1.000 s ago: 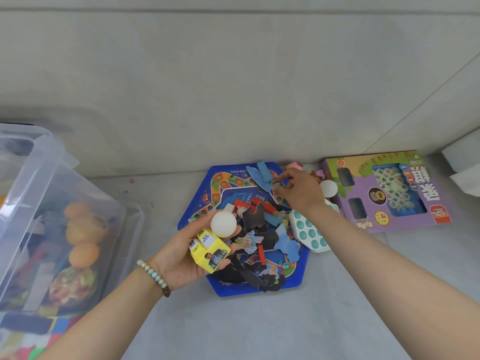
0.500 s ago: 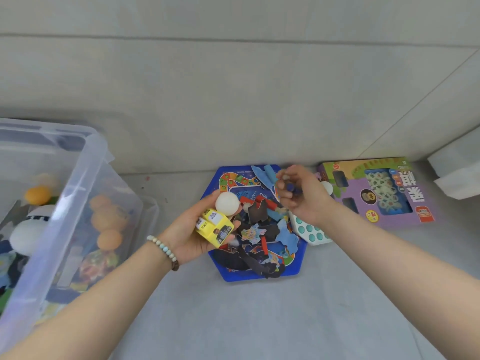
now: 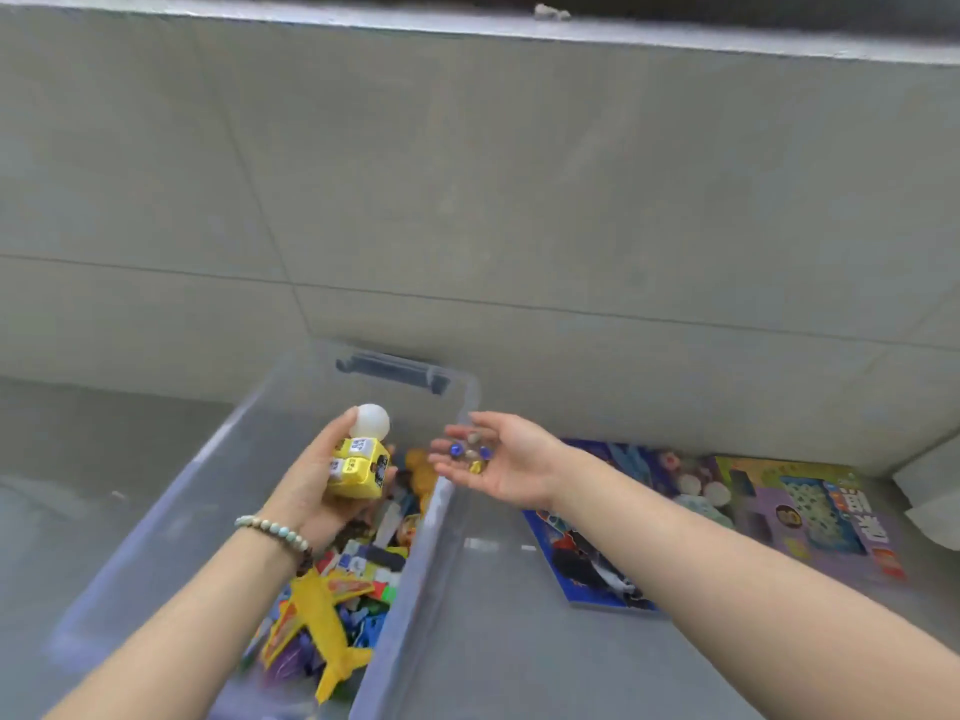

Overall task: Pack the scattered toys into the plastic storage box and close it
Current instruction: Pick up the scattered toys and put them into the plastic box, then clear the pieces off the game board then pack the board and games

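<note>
Above one box (image 3: pixel 410 579), left fingers (image 3: pixel 340 427) grip ball (image 3: pixel 370 420), cube (image 3: pixel 358 467); spread right fingers (image 3: pixel 441 464) bear two blue beads (image 3: pixel 456 449).

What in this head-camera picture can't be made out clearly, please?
Head view only.
The small pieces on the right hand: too small and blurred to identify.
The blue board: partly hidden behind the right forearm.
The purple box: print motion-blurred, unreadable.
The storage box: near end cut off by the bottom edge.
The yellow block in the left hand: labels too blurred to read.
</note>
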